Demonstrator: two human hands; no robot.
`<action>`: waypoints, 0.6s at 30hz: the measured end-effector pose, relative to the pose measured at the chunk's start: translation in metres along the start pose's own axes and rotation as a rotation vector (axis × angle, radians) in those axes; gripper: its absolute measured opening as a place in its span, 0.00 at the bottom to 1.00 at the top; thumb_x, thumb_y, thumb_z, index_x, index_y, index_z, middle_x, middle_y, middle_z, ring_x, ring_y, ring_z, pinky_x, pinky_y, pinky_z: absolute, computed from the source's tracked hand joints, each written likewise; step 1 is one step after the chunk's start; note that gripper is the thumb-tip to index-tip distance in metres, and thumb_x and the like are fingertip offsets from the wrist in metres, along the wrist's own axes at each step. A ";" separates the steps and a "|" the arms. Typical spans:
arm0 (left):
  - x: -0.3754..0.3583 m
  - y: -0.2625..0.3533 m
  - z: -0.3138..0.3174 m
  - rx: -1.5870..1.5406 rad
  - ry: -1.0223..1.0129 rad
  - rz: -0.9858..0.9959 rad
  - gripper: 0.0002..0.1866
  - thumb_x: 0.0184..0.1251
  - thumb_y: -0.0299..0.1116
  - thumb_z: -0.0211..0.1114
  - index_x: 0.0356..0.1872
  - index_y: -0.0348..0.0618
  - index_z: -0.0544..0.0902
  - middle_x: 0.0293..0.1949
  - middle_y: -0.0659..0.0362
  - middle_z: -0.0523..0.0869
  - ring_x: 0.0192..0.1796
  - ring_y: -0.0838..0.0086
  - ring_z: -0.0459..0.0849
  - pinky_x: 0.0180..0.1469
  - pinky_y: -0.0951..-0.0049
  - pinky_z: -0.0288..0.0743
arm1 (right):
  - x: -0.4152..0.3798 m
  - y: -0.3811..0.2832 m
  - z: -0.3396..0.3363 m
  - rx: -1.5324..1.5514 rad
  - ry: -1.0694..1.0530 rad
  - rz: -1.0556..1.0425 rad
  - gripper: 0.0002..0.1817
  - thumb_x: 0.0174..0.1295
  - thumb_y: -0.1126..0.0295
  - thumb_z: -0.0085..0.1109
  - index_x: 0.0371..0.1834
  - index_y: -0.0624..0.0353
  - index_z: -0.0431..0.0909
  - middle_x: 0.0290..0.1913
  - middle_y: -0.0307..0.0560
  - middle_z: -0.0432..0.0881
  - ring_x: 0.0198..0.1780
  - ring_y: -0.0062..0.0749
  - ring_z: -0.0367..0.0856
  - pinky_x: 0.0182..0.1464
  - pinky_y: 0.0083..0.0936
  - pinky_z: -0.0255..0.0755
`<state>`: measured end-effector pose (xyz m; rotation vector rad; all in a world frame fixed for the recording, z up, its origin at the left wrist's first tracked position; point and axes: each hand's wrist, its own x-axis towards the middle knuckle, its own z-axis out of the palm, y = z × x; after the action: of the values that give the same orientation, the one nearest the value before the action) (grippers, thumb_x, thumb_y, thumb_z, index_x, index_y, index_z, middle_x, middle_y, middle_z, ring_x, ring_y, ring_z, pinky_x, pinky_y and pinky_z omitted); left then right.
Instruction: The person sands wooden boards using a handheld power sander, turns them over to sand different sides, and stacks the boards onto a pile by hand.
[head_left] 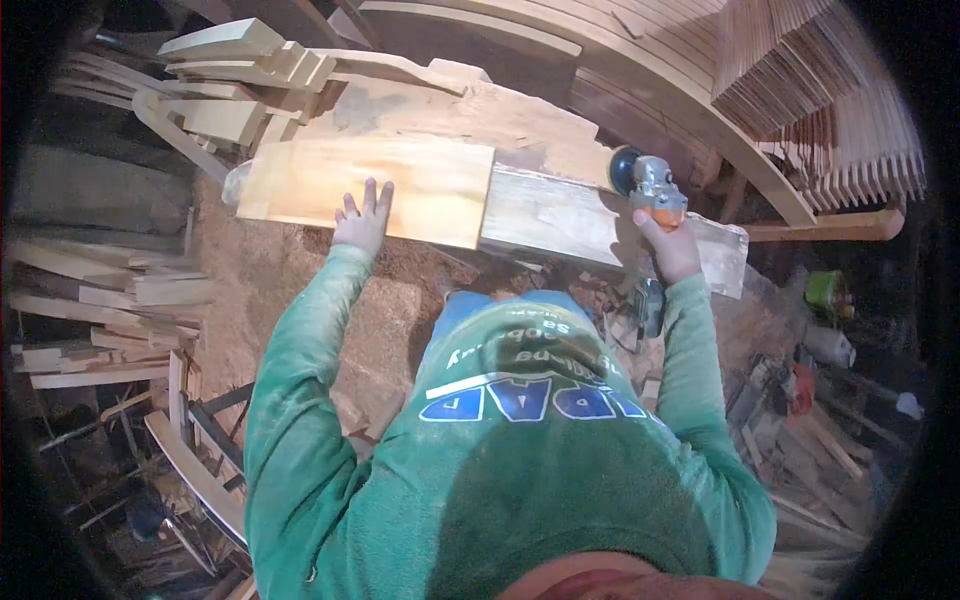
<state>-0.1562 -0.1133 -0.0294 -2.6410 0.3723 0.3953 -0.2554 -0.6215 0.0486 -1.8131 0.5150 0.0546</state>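
A wide, pale wooden board lies flat over the left part of a longer worn plank. My left hand rests on the board near its front edge, fingers spread. At the right, my right hand is wrapped round an angle grinder with an orange band and a battery at its rear end. The grinder's dark round disc points up and to the left, beyond the board's right end, over the plank's far edge.
Cut wooden pieces are heaped at the back left, and stacked slats lie at the left. A long curved timber arcs behind the bench. Thin slats are packed at the back right. Scraps litter the lower right.
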 end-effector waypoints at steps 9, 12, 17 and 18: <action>-0.075 0.028 -0.124 -0.396 0.381 0.474 0.23 0.70 0.32 0.57 0.66 0.60 0.78 0.62 0.58 0.85 0.54 0.61 0.87 0.52 0.60 0.84 | -0.045 0.003 -0.068 -0.018 0.199 -0.075 0.20 0.61 0.67 0.74 0.55 0.61 0.84 0.46 0.41 0.88 0.45 0.25 0.84 0.51 0.25 0.78; -0.060 0.020 -0.195 -0.496 0.266 0.402 0.17 0.69 0.41 0.65 0.57 0.55 0.82 0.48 0.57 0.90 0.45 0.56 0.90 0.46 0.56 0.83 | -0.038 0.027 -0.085 0.078 0.301 -0.138 0.23 0.61 0.70 0.72 0.59 0.61 0.80 0.49 0.42 0.87 0.45 0.25 0.83 0.52 0.27 0.78; -0.004 -0.017 -0.192 -0.623 0.263 0.318 0.17 0.67 0.47 0.71 0.52 0.51 0.85 0.45 0.53 0.91 0.49 0.54 0.89 0.53 0.58 0.82 | -0.058 0.005 -0.078 0.079 0.272 -0.052 0.28 0.58 0.70 0.73 0.63 0.60 0.75 0.52 0.44 0.85 0.50 0.27 0.83 0.57 0.28 0.78; 0.008 -0.032 -0.184 -0.586 0.320 0.386 0.17 0.65 0.45 0.74 0.50 0.49 0.86 0.44 0.48 0.90 0.52 0.57 0.89 0.52 0.60 0.83 | -0.070 -0.013 -0.059 0.047 0.332 -0.070 0.25 0.59 0.67 0.72 0.60 0.61 0.82 0.51 0.44 0.86 0.51 0.25 0.83 0.58 0.27 0.77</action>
<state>-0.0991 -0.1723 0.1385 -3.2119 1.0130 0.2154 -0.3269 -0.6516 0.0993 -1.8011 0.6787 -0.3090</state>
